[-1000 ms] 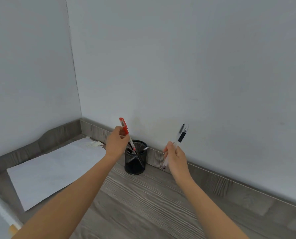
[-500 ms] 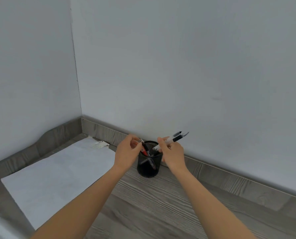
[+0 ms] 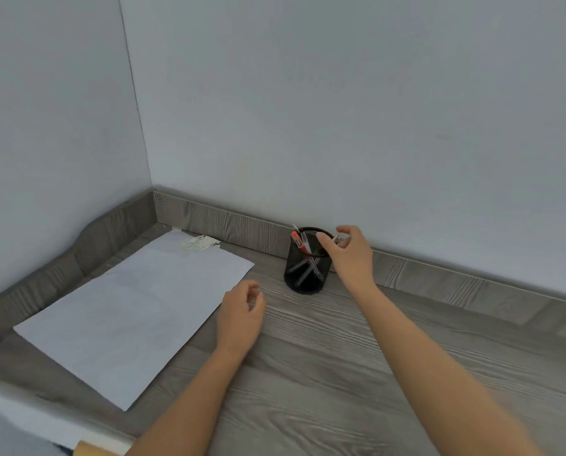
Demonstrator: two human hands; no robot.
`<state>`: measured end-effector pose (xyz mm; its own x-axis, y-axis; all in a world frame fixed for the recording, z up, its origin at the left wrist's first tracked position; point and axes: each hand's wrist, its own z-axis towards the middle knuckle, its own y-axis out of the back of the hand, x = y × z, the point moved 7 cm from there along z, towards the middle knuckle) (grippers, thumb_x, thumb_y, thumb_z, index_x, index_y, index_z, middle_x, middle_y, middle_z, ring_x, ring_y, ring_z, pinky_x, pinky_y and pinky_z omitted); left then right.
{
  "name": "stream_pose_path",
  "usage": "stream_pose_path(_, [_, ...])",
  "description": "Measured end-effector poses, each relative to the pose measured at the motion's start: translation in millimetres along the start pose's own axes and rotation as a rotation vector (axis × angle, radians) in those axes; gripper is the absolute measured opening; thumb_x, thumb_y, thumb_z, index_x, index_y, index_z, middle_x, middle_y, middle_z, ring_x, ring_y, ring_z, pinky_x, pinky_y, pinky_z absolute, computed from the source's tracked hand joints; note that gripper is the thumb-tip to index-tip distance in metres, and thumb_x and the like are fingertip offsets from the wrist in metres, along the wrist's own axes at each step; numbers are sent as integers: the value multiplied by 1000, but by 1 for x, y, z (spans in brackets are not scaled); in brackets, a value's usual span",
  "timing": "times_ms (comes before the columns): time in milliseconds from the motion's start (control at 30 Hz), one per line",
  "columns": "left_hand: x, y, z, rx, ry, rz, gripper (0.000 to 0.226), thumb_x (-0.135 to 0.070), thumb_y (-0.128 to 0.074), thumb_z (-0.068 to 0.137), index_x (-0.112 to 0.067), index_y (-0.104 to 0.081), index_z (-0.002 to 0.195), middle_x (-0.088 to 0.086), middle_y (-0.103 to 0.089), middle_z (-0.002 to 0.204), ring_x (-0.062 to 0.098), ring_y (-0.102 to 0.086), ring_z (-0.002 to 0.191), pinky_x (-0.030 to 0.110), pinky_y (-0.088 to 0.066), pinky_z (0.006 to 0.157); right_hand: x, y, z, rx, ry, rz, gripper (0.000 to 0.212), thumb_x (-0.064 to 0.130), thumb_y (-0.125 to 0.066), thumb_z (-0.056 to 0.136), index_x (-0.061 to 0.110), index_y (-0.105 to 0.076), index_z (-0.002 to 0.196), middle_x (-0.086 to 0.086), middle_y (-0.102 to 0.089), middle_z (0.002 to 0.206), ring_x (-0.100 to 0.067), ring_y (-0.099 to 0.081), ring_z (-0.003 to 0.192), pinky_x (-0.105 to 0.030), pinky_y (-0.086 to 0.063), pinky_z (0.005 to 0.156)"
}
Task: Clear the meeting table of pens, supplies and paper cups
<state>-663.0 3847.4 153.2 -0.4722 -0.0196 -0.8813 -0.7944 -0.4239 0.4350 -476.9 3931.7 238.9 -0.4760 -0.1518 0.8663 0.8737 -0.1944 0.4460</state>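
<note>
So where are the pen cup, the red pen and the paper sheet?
pen cup (image 3: pixel 303 274), head view, on its black mesh wall.
red pen (image 3: pixel 297 240), head view, on its red upper end at the cup's rim.
paper (image 3: pixel 136 307), head view, on the sheet's middle.

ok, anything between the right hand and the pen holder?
Nothing visible. The right hand is at the rim of the black mesh pen holder, thumb over its opening. The pens lean inside.
</note>
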Motion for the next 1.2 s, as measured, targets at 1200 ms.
stream_pose_path(1200, [-119,-130,-366,889,-639,160,32,-24,-47,92,-12,-54,120,5,-54,126,23,-44,119,33,-34,100,-176,248,-519,-484,-696,-579,41,18,-52,91,12,-47,131,-13,-50,132,-32,-41,125,-39,-36,101])
